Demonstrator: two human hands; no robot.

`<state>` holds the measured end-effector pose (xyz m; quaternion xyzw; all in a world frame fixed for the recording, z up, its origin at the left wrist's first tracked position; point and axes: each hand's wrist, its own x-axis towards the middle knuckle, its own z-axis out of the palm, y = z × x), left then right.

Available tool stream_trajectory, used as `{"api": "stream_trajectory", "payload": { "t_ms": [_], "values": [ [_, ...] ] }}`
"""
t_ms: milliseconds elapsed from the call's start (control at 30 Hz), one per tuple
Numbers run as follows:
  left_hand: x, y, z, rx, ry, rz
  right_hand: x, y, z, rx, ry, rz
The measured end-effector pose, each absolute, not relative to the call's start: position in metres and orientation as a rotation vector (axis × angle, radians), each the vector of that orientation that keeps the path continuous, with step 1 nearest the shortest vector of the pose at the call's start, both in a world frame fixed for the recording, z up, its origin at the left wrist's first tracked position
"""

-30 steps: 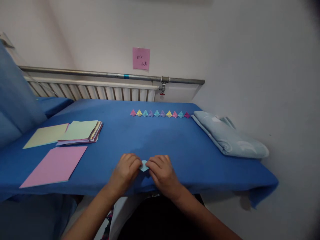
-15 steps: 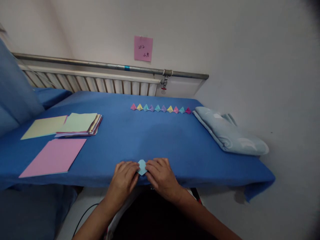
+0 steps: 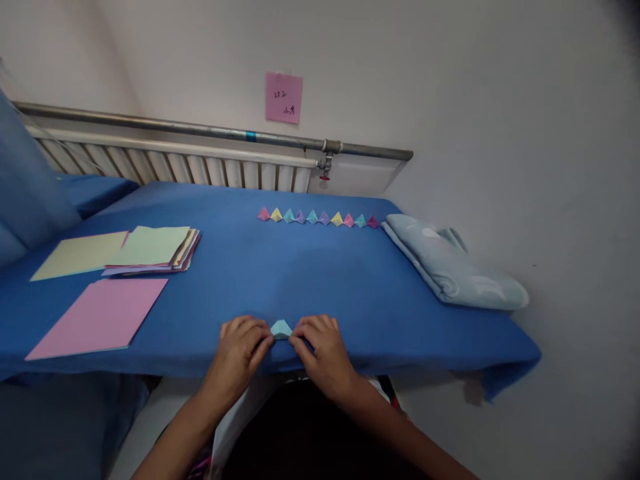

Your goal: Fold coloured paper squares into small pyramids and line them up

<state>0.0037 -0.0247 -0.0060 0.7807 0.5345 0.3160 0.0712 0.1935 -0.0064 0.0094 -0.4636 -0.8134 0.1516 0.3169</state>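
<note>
Near the front edge of the blue-covered table (image 3: 240,280), a small light-blue folded paper (image 3: 281,329) is held between both hands. My left hand (image 3: 243,347) pinches its left corner, fingers curled together. On the other side, my right hand (image 3: 323,350) pinches the right corner between thumb and fingers. The paper has a peaked top and a flat lower edge. Farther back lies a row of small folded paper pieces (image 3: 312,217) in pink, yellow, teal and purple.
A stack of coloured paper (image 3: 155,245), a yellow sheet (image 3: 80,255) and pink sheets (image 3: 100,317) lie at left. A folded light-blue blanket (image 3: 450,263) lies at right. Behind the table are a radiator (image 3: 215,170) and a pipe (image 3: 180,127).
The light-blue paper has gone from a many-sided shape with a point at the bottom to a lower, peaked shape with a flat bottom. Both hands still hold it, and my left hand sits slightly farther left.
</note>
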Motion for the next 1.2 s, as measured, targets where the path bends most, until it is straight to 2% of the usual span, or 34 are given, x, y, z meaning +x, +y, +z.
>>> {"api": "stream_trajectory", "payload": {
  "t_ms": [600, 933, 1200],
  "values": [
    [0.014, -0.009, 0.012, 2.169, 1.881, 0.610, 0.185, 0.004, 0.006, -1.413, -2.071, 0.380],
    [0.014, -0.008, 0.012, 2.250, 1.896, 0.689, 0.186, 0.006, 0.006, -1.384, -2.098, 0.295],
    [0.013, -0.009, 0.014, 2.141, 1.931, 0.596, 0.187, 0.005, 0.008, -1.411, -2.103, 0.357]
  ]
}}
